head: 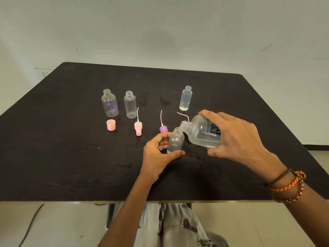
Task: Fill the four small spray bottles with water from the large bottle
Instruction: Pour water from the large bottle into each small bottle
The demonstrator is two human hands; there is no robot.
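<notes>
My right hand (236,138) grips the large clear bottle (201,132), tilted so its open neck meets the mouth of a small clear spray bottle (175,139). My left hand (160,152) holds that small bottle upright on the black table (71,157), thumb and fingers around its base. A little water sits in its bottom. Three other small bottles stand uncapped farther back: a round one with a purple tint (109,103), a straight one (130,105), and a slim one (186,98) holding some water.
A pink cap (111,124), a pink spray head with tube (138,127) and a purple spray head with tube (163,128) lie in a row on the table. A white tube (183,115) curls behind the large bottle. Wet patches mark the tabletop.
</notes>
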